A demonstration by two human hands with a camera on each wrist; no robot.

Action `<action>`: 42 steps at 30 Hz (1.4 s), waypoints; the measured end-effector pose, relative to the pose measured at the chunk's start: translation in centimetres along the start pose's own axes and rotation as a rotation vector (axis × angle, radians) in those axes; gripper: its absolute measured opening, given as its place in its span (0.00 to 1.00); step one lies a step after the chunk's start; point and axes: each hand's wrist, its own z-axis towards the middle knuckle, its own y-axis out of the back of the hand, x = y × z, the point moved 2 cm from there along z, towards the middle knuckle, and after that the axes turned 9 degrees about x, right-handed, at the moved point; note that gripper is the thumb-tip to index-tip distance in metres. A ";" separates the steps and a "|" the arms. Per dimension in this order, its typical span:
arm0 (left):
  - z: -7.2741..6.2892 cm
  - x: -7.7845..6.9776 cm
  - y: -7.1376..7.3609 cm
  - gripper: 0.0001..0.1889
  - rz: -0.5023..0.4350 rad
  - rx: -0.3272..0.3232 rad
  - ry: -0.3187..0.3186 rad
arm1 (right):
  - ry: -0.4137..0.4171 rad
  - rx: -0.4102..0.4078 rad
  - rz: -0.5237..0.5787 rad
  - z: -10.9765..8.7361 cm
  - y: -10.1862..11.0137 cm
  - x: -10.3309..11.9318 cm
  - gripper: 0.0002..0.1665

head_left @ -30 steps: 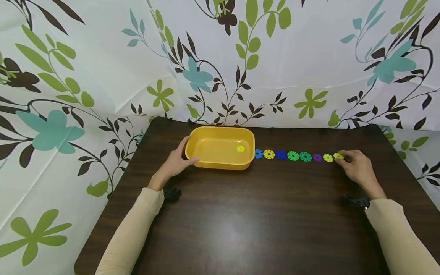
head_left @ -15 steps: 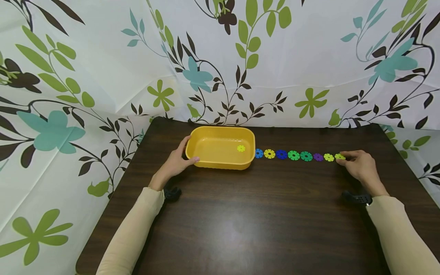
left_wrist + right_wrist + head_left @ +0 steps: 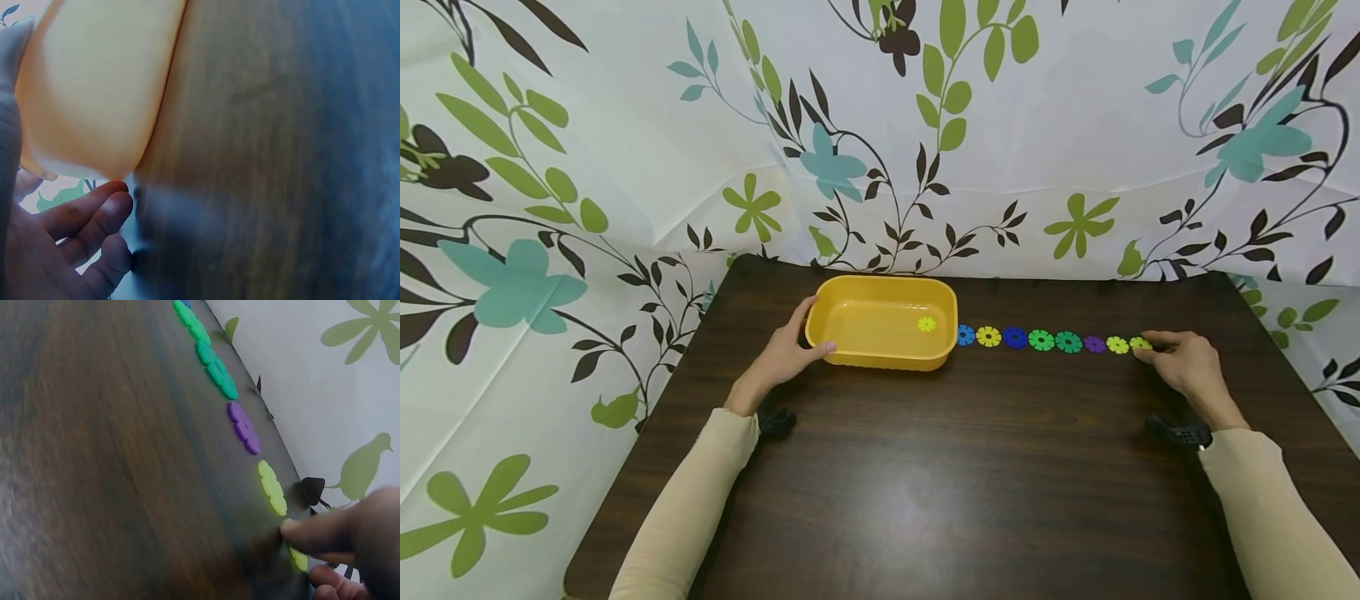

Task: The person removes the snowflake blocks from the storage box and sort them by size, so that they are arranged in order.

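My left hand [image 3: 782, 354] holds the left end of a yellow plastic tub [image 3: 880, 362], with the thumb over its near rim. In the left wrist view, several fingertips [image 3: 115, 212] show below the tub's end. Inside the tub lies one yellow flower-shaped disc [image 3: 927, 324]. At the far right of a row of such discs, my right hand [image 3: 1187, 362] pinches a yellow-green flower disc [image 3: 1141, 342] on the table, partly hidden by the fingers. Just left of it lies another yellow-green disc [image 3: 272, 489], apart from it, then a purple disc [image 3: 244, 428].
The row runs left along the dark wooden table [image 3: 925, 467] through a teal-green disc [image 3: 1060, 342], a green disc [image 3: 1033, 340], a dark blue disc [image 3: 1007, 337] and a yellow disc [image 3: 981, 337]. A light blue disc [image 3: 964, 340] sits by the tub's right side. Patterned cloth [image 3: 880, 217] hangs behind.
My right hand has shifted slightly right, and more of the yellow-green end disc shows beside its fingertips. My left hand and the tub hold still.
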 end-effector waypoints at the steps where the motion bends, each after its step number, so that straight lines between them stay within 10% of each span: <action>1: 0.0 0.1 0.0 0.60 -0.003 0.001 0.001 | 0.003 -0.005 0.005 0.0 0.0 -0.1 0.33; 9: -0.1 0.1 0.0 0.57 -0.023 0.021 0.019 | 0.011 -0.142 0.066 -1.0 0.2 0.8 0.35; 17: -0.3 0.3 0.1 0.58 -0.026 0.014 0.023 | 0.142 -0.210 0.073 -1.8 -0.1 6.6 0.31; 28: -0.3 0.6 0.1 0.58 -0.021 0.004 0.025 | 0.362 -0.117 0.062 -1.9 -2.4 15.8 0.26; 42: 0.0 0.1 0.0 0.58 -0.013 0.002 0.011 | 0.413 0.153 0.028 -0.4 -6.8 23.4 0.28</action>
